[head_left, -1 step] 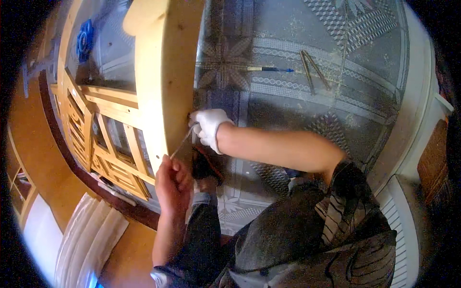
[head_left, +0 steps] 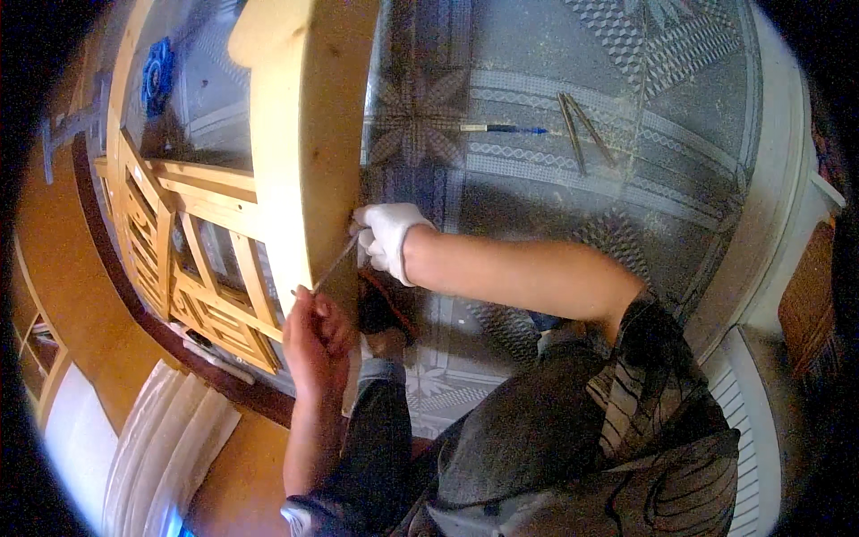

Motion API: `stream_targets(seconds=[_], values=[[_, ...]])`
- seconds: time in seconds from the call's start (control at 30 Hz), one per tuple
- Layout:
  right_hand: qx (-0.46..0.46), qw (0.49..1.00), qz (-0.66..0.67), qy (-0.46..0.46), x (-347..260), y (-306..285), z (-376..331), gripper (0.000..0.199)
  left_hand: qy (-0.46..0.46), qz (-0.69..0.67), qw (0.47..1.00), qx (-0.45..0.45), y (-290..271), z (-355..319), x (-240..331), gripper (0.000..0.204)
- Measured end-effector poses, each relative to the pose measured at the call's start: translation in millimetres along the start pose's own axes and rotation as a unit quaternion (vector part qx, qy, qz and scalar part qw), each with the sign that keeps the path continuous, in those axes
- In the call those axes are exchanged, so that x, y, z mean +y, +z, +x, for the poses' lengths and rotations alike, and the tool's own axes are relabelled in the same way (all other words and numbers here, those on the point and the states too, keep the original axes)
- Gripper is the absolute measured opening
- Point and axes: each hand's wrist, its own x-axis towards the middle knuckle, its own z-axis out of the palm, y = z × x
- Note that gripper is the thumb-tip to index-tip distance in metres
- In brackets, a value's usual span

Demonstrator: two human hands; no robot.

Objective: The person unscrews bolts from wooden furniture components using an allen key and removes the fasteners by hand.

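A thin metal rod (head_left: 335,264) runs slantwise between my two hands, along the right side of a thick pale wooden board (head_left: 333,134). My right hand (head_left: 391,238), in a white glove, is closed round the rod's upper end against the board's side face. Bare and curled, my left hand (head_left: 317,333) pinches the lower end by the board's edge. My fingers hide both ends of the rod, so its exact kind does not show.
Slatted wooden panels (head_left: 219,300) adjoin the board on the left. A blue plastic object (head_left: 157,76) lies beyond them. On the patterned grey floor (head_left: 519,215) are a blue-tipped pen (head_left: 501,129) and two long brass-coloured rods (head_left: 573,134). A white radiator (head_left: 747,421) stands at the right.
My left hand has shifted slightly left and up, along with the rod's lower end. My right hand stays almost in place.
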Motion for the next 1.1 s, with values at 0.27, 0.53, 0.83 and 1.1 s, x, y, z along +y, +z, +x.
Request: stream_targets(seconds=[0.27, 0.53, 0.83, 1.1], values=[[-0.077, 0.988, 0.054, 0.123, -13, -5, -1, 0.025, 0.065, 0.126, 0.990, -0.002, 15, 10, 22, 0.034], [-0.097, 0.995, -0.019, -0.009, 3, -4, 6, 0.015, 0.079, 0.208, 0.975, 0.027, 10, 3, 15, 0.035], [-0.160, 0.940, -0.210, -0.215, 38, -14, 10, 0.026, 0.031, 0.227, 0.973, -0.017, -14, 2, -23, 0.050], [-0.081, 0.726, -0.525, -0.437, 42, -43, 47, 0.038, -0.222, 0.088, 0.971, 0.010, -25, 54, -101, 0.046]])
